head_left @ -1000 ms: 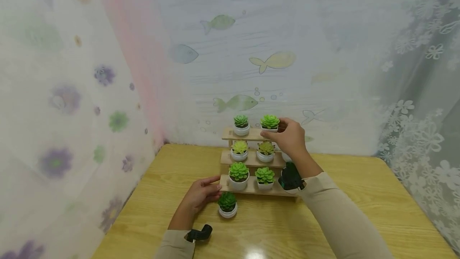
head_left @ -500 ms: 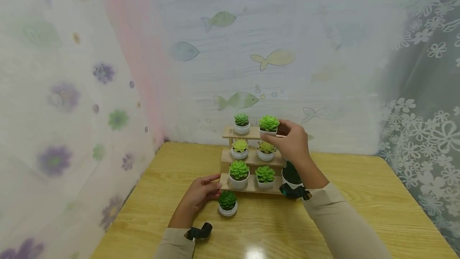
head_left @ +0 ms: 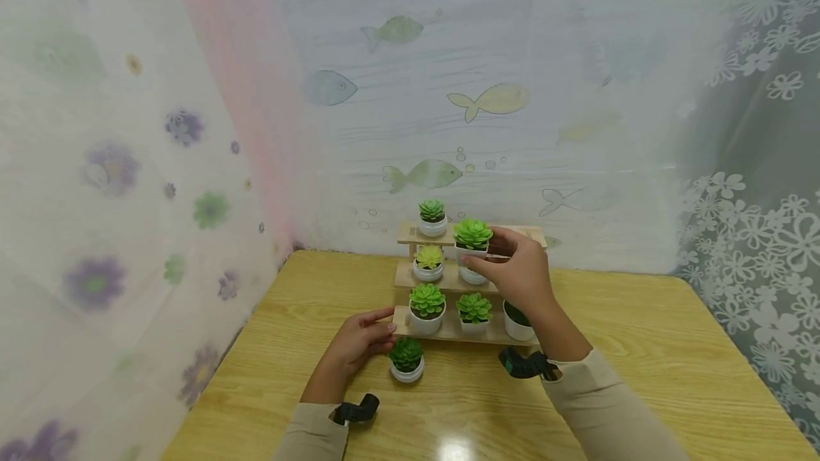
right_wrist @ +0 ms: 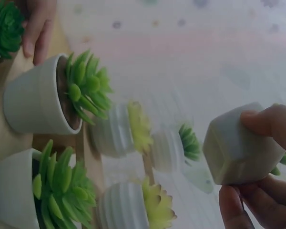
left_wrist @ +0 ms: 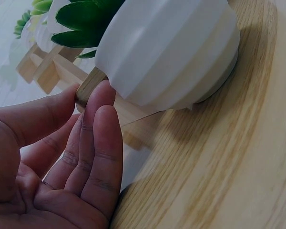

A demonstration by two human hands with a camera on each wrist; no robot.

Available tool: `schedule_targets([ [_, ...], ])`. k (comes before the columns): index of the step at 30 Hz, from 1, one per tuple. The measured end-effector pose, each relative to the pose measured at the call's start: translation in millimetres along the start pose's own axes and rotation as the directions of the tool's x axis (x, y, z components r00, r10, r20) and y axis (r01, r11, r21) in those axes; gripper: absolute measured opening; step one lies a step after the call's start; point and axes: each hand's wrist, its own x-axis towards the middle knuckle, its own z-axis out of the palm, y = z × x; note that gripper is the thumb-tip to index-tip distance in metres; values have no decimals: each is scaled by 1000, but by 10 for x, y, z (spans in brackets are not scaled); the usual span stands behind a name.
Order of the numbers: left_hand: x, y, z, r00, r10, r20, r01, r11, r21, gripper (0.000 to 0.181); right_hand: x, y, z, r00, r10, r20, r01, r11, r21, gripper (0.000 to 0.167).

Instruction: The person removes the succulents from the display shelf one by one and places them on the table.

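My right hand (head_left: 528, 269) pinches the white angular pot of a bright green potted succulent (head_left: 472, 235) between thumb and fingers. In the right wrist view the pot (right_wrist: 243, 145) is in the air, apart from the shelves. From the head view it overlaps the middle-tier plant behind it. My left hand (head_left: 359, 343) grips the left end of the bottom board of a three-tier wooden plant stand (head_left: 442, 337); the left wrist view has thumb and fingers on the board end (left_wrist: 89, 87). Just beside that hand, a dark green potted succulent (head_left: 406, 360) stands on the table.
The top tier carries one potted succulent (head_left: 432, 218) at left. A yellow-green succulent (head_left: 428, 262) sits on the middle tier. Along the bottom tier stand a leafy succulent (head_left: 426, 308), another (head_left: 473, 313) and a white pot (head_left: 517, 322) partly behind the right wrist. Printed curtains (head_left: 512, 34) back the table (head_left: 307, 290).
My right hand has lifted the bright green succulent off the top board and brought it forward, down and slightly left. The left hand has kept its grip on the stand.
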Motion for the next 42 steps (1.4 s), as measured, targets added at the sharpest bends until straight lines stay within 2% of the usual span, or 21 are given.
schedule_targets([
  [3, 1, 1, 2, 1000, -1, -5, 1, 1000, 0, 58, -58, -8, 2, 1000, -10, -1, 10, 1000, 6, 71],
  [16, 3, -4, -3, 1000, -2, -10, 2, 1000, 2, 57, -331, 50, 34, 1000, 6, 20, -7, 998, 62, 69],
  [21, 14, -5, -1, 1000, -5, -8, 5, 1000, -3, 57, -433, 87, 60, 1000, 15, 26, -15, 999, 37, 69],
  [27, 8, -1, 7, 1000, 2, -6, -2, 1000, -1, 57, -545, 115, 99, 999, -8, 38, 9, 1000, -7, 70],
  [30, -5, 9, 9, 1000, 4, -8, -3, 1000, 1, 57, -592, 129, 121, 999, -20, 44, 20, 1000, 8, 67],
  [34, -20, 14, 6, 1000, 3, -13, -3, 1000, 3, 57, -653, 162, 150, 998, -3, 67, 0, 999, 46, 65],
  [42, -15, 11, 10, 1000, -1, -10, 1, 1000, 5, 56, -767, 243, 196, 994, 28, 104, -34, 998, 53, 63],
])
